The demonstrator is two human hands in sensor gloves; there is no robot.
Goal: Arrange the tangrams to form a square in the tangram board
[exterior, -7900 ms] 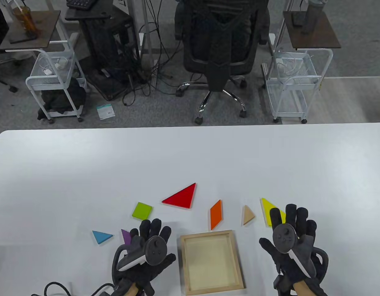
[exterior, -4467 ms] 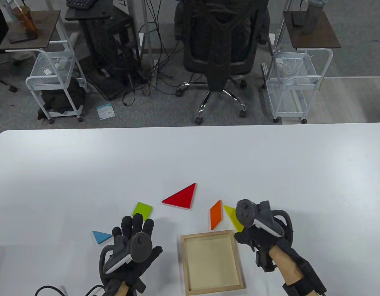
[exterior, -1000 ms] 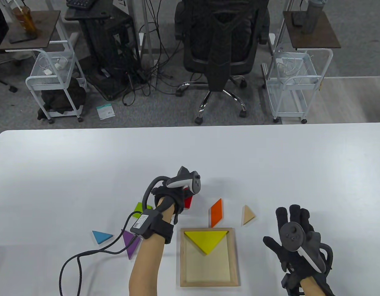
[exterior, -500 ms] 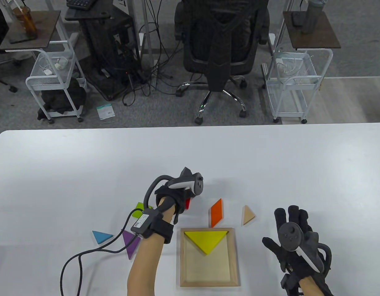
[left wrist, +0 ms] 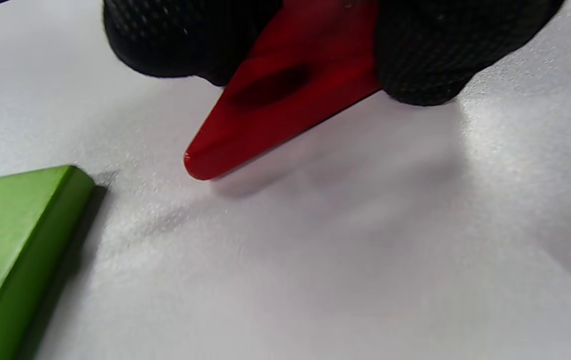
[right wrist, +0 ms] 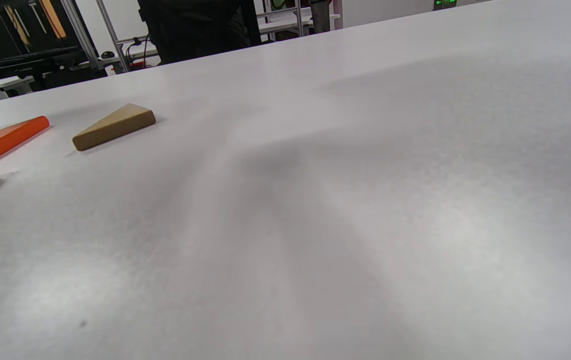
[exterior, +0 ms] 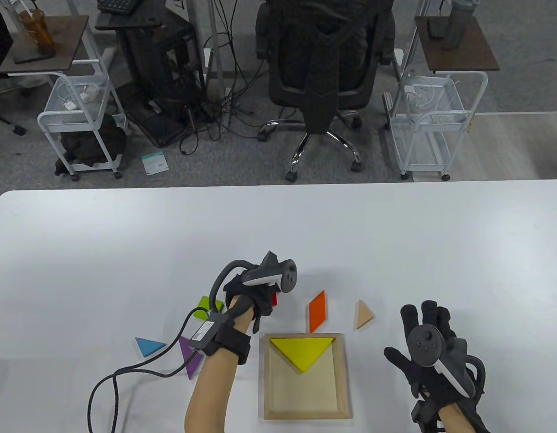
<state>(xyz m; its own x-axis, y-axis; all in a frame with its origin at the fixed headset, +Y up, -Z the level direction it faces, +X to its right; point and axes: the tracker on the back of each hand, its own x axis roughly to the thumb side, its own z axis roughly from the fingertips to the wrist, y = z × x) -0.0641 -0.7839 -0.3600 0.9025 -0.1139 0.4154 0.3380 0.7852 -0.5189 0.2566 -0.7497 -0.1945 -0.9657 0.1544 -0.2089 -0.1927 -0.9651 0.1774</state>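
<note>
On the white desk (exterior: 125, 252), from the left: blue triangle (exterior: 148, 346), purple triangle (exterior: 189, 358), green square (exterior: 205, 302). Left hand (exterior: 256, 293) pinching the red triangle (left wrist: 285, 90), tilted, tip down. Tangram board (exterior: 346, 374) near centre, yellow triangle (exterior: 302, 351) in its far half; orange parallelogram (exterior: 317, 310), tan triangle (exterior: 363, 314) beyond. Right hand (exterior: 429, 356) flat, fingers spread, empty.

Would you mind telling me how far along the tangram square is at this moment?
Done: the yellow triangle lies in the tangram board. In hand: the left hand grips the red triangle. Left on the table: green square, blue triangle, purple piece, orange parallelogram, tan triangle. The right hand rests open.
</note>
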